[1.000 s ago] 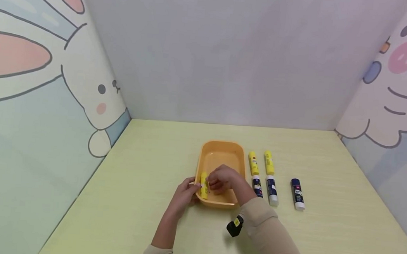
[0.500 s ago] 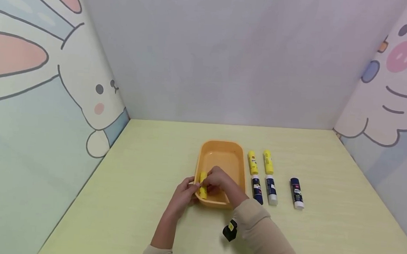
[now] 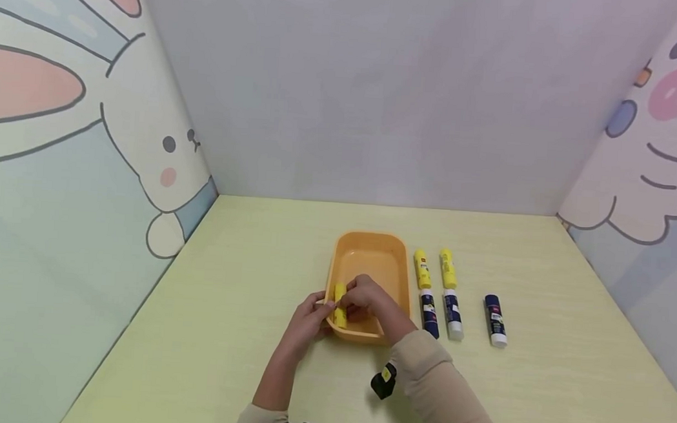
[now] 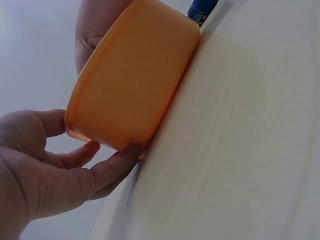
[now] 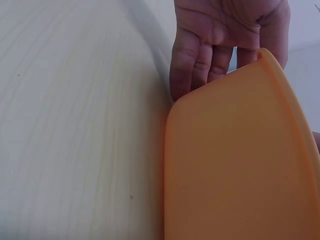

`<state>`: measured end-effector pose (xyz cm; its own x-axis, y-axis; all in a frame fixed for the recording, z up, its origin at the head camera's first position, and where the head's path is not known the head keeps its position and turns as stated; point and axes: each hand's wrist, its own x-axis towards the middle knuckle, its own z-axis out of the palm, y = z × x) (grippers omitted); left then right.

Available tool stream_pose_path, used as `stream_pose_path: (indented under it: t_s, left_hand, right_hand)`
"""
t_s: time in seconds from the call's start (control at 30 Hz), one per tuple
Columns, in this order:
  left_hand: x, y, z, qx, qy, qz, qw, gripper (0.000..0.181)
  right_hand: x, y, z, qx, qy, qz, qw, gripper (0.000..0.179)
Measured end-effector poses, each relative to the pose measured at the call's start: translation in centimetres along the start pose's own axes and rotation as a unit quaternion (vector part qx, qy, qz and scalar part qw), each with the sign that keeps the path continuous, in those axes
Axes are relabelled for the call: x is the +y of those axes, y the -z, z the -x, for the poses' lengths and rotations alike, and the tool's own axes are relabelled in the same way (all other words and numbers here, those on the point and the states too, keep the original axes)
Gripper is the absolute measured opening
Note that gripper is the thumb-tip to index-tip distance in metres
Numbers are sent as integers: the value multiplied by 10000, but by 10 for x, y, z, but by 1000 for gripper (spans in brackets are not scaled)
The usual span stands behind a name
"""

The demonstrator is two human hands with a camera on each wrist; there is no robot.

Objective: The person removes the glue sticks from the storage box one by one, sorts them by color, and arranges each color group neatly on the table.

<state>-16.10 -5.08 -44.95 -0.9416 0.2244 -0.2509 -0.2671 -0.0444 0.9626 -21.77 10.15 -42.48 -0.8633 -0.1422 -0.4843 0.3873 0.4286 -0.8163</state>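
Note:
An orange plastic tray [image 3: 377, 259] stands on the table. My left hand [image 3: 306, 323] grips its near left corner, the thumb at the rim and the fingers against the outer wall, as the left wrist view shows with the left hand [image 4: 55, 170]. Inside the tray, along its left wall, lies a yellow glue stick [image 3: 340, 318]. My right hand [image 3: 368, 297] reaches over the near rim and pinches this glue stick from the right; its fingertips are partly hidden. In the right wrist view the tray wall [image 5: 235, 160] covers most of that hand.
Right of the tray lie two yellow glue sticks [image 3: 423, 269] [image 3: 448, 269], with two dark blue glue sticks [image 3: 429, 314] [image 3: 453, 314] nearer. Farther right is another dark blue glue stick [image 3: 495, 321]. Walls with cartoon animals [image 3: 140, 122] flank the pale table [image 3: 242, 264].
My right hand has moved left within the tray, from beside the yellow glue stick onto it. The left hand has kept its grip on the tray corner.

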Motion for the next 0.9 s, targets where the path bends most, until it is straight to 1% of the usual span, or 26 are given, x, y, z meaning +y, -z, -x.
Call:
stream_pose_path:
  t_s: [0.07, 0.13, 0.27, 0.4, 0.6, 0.73, 0.83, 0.9]
  left_hand:
    - [0, 0, -1, 23, 6, -23, 10000, 46]
    - [0, 0, 0, 41, 26, -27, 10000, 46]
    - [0, -1, 1, 66, 22, 6, 10000, 47]
    - [0, -1, 2, 68, -47, 72, 9999, 47]
    - [0, -1, 2, 89, -7, 83, 9999, 49]
    - [0, -2, 1, 98, 92, 76, 9999, 49]
    - [5, -2, 3, 75, 144, 69, 9998, 49]
    - [11, -4, 8, 55, 148, 37, 9999, 48]
  right_hand:
    - [0, 2, 1, -42, 122, -92, 9999, 30]
    - [1, 5, 3, -82, 266, -65, 9996, 34]
    - [-1, 12, 8, -175, 340, -61, 9993, 41]
    - [-2, 18, 12, -271, 403, -111, 9988, 45]
    - [1, 26, 14, -310, 449, -270, 9981, 44]
    - [4, 32, 17, -441, 495, -490, 9966, 42]
    - [5, 35, 19, -534, 588, -674, 9946, 42]
    - [6, 37, 21, -562, 645, -775, 9933, 42]
